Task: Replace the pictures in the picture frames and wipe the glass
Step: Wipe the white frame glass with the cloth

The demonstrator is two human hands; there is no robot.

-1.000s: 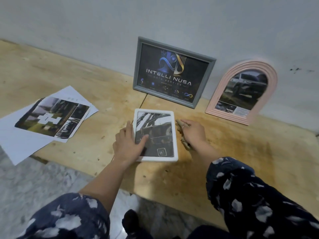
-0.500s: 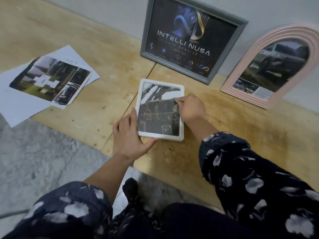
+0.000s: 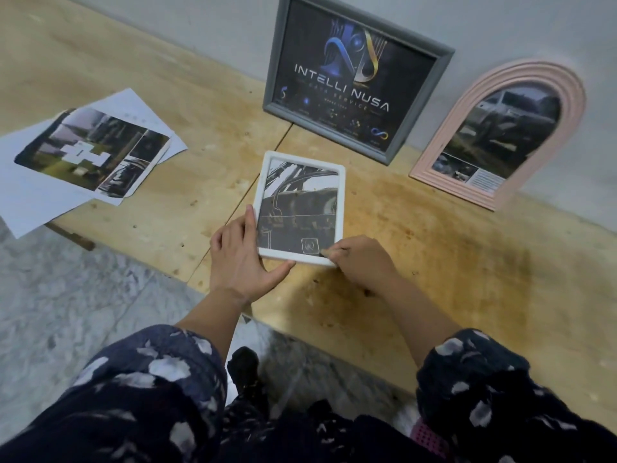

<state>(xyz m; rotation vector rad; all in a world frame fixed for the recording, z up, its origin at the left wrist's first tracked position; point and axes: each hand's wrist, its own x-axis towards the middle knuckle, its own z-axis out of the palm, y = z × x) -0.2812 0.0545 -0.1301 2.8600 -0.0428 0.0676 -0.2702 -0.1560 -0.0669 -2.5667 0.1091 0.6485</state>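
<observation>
A small white frame lies flat on the wooden board, at the centre. The left hand braces its 7 o'clock corner, fingers straight along the left edge and thumb spread under the bottom edge. The right hand has curled fingers at the 5 o'clock corner (whether they pinch anything I cannot tell). A grey frame leans on the wall at 12 o'clock, a pink arched frame at 2, loose prints at 10.

Background: low plywood bench against plain wall.
Stained bench abuts a grey-white wall; grey marbled floor lies along its near edge.
</observation>
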